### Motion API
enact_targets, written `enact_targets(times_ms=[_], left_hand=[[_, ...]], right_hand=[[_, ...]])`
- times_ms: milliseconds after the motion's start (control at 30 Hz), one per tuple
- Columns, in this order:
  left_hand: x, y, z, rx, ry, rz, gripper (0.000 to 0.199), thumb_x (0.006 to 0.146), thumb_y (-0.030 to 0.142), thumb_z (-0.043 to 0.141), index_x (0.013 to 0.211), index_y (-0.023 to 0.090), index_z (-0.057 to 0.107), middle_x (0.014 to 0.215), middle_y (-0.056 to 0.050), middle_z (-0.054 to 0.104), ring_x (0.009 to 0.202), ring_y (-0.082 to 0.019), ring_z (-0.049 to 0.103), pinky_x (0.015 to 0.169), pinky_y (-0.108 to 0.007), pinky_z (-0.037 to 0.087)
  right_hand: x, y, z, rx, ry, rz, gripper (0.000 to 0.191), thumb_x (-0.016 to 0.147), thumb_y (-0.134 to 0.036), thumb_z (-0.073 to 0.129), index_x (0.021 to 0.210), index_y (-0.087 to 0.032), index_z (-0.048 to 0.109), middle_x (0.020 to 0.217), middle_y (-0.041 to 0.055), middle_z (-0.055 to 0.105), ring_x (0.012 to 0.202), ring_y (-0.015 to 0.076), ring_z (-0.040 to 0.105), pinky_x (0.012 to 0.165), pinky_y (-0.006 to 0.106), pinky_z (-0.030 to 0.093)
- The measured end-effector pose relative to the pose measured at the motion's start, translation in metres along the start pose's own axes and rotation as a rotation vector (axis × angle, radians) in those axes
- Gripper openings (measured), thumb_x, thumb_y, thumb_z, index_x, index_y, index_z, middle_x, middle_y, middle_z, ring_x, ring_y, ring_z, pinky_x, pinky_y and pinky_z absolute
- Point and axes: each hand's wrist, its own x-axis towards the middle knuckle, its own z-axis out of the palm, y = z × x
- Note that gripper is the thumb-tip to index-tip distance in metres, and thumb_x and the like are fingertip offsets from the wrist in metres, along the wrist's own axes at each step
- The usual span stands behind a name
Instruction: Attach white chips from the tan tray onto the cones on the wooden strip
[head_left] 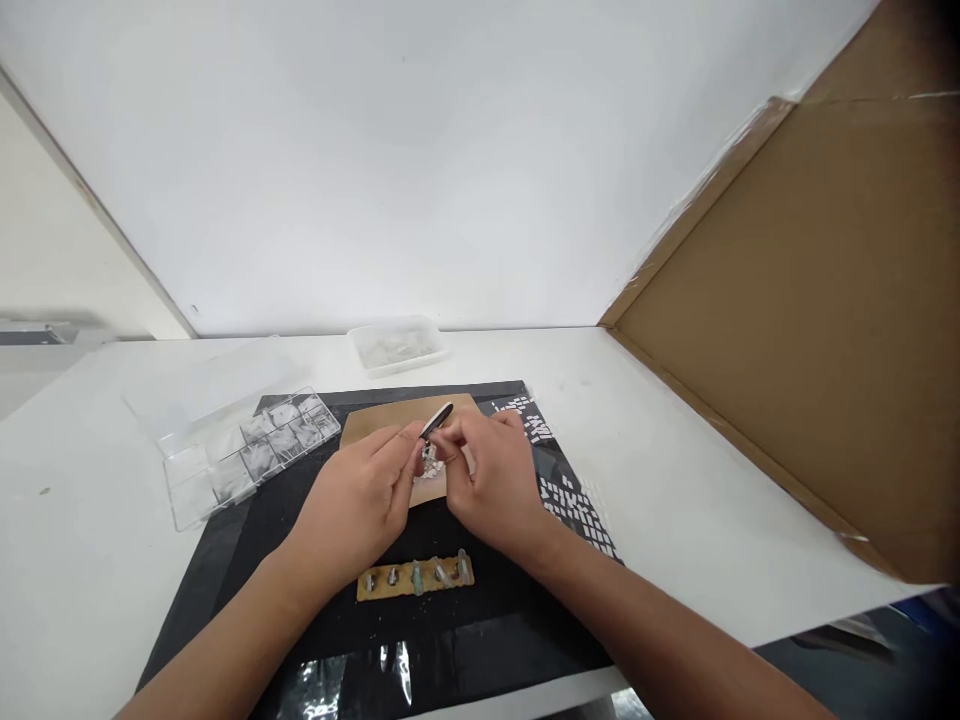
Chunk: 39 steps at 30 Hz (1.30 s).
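My left hand point(367, 490) and my right hand point(491, 480) meet above a brown sheet point(386, 415) on a black mat point(292, 510). A slim black and white tool point(437, 420) sticks up between them, pinched in the fingers of my left hand. The right fingertips are pressed together beside it; what they hold is too small to make out. Small pale pieces point(429, 465) lie on the brown sheet under the fingertips. Nearer to me, a yellowish strip point(409, 590) carries several small stone-like pieces in a row.
A clear compartment box point(255, 455) with small bags is at the left, its lid behind. A plastic tub point(397, 345) stands at the back. Rows of white pieces point(577, 510) lie on the mat's right side. A cardboard panel point(787, 320) rises at the right.
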Motion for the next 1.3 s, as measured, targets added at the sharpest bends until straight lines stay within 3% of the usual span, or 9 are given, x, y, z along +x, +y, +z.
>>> enact_targets(times_ms=[100,200,533,667,800,933,1067,1167,1300], left_hand=[[0.0,0.0,0.0,-0.01,0.001,-0.015,0.024,0.106,0.019,0.042,0.092,0.018,0.06,0.081,-0.002,0.062,0.07,-0.015,0.058,0.067,-0.029,0.043],[-0.001,-0.001,0.002,-0.008,-0.012,-0.016,0.023,0.107,0.02,0.042,0.094,0.018,0.061,0.085,-0.003,0.065,0.074,-0.016,0.06,0.069,-0.029,0.044],[-0.005,-0.001,0.004,0.011,-0.025,-0.028,0.025,0.107,0.021,0.04,0.099,0.018,0.064,0.091,-0.006,0.068,0.079,-0.019,0.064,0.07,-0.031,0.047],[-0.004,-0.004,0.004,0.017,-0.028,-0.03,0.024,0.107,0.021,0.041,0.105,0.018,0.065,0.09,-0.006,0.067,0.077,-0.018,0.062,0.07,-0.031,0.046],[-0.003,-0.006,-0.001,-0.06,-0.04,0.001,0.025,0.109,0.023,0.04,0.099,0.018,0.063,0.091,-0.005,0.066,0.081,-0.017,0.062,0.075,-0.031,0.047],[-0.001,-0.007,-0.005,-0.13,-0.078,0.038,0.027,0.11,0.024,0.039,0.095,0.019,0.061,0.088,-0.004,0.064,0.08,-0.016,0.06,0.076,-0.03,0.047],[-0.001,-0.007,-0.005,-0.13,-0.073,0.037,0.026,0.11,0.024,0.039,0.094,0.019,0.06,0.087,-0.003,0.063,0.079,-0.016,0.059,0.074,-0.03,0.046],[-0.002,-0.006,-0.002,-0.156,-0.085,0.036,0.026,0.11,0.023,0.039,0.093,0.019,0.059,0.087,-0.003,0.062,0.079,-0.015,0.059,0.075,-0.029,0.047],[-0.002,-0.006,-0.001,-0.148,-0.068,0.033,0.026,0.109,0.022,0.039,0.09,0.019,0.057,0.084,-0.002,0.06,0.077,-0.015,0.058,0.074,-0.029,0.047]], right_hand=[[0.0,-0.001,0.0,-0.008,0.056,0.023,0.021,0.102,-0.02,0.052,0.081,-0.022,0.048,0.074,-0.003,0.069,0.064,0.0152,0.06,0.077,0.037,0.031],[0.0,-0.002,0.001,0.025,-0.012,-0.011,0.02,0.1,-0.018,0.052,0.081,-0.023,0.048,0.072,-0.0038,0.067,0.063,0.0151,0.059,0.076,0.036,0.03],[-0.002,0.0,0.001,-0.021,0.028,0.04,0.021,0.101,-0.02,0.053,0.081,-0.022,0.049,0.071,-0.0033,0.068,0.063,0.0149,0.06,0.077,0.036,0.031],[-0.003,-0.002,0.003,-0.013,-0.029,0.003,0.022,0.101,-0.019,0.052,0.079,-0.022,0.048,0.07,-0.0033,0.068,0.062,0.0148,0.059,0.075,0.035,0.03],[-0.001,-0.003,0.001,-0.033,0.036,0.048,0.021,0.102,-0.019,0.052,0.082,-0.022,0.049,0.074,-0.0032,0.071,0.065,0.0149,0.062,0.078,0.036,0.03],[-0.001,-0.003,-0.003,-0.018,0.014,0.037,0.021,0.1,-0.016,0.052,0.08,-0.022,0.048,0.07,-0.0039,0.069,0.061,0.0148,0.06,0.077,0.036,0.03],[-0.003,-0.003,-0.006,-0.003,0.052,0.051,0.021,0.101,-0.018,0.053,0.081,-0.022,0.049,0.074,-0.0036,0.072,0.065,0.0148,0.063,0.078,0.036,0.03],[-0.005,-0.004,-0.006,0.011,0.013,0.017,0.021,0.1,-0.016,0.054,0.081,-0.022,0.049,0.072,-0.0042,0.07,0.063,0.0143,0.061,0.078,0.036,0.03],[-0.005,-0.006,-0.005,-0.039,0.085,0.038,0.02,0.1,-0.018,0.054,0.081,-0.022,0.05,0.073,-0.003,0.07,0.065,0.0147,0.061,0.078,0.037,0.029]])
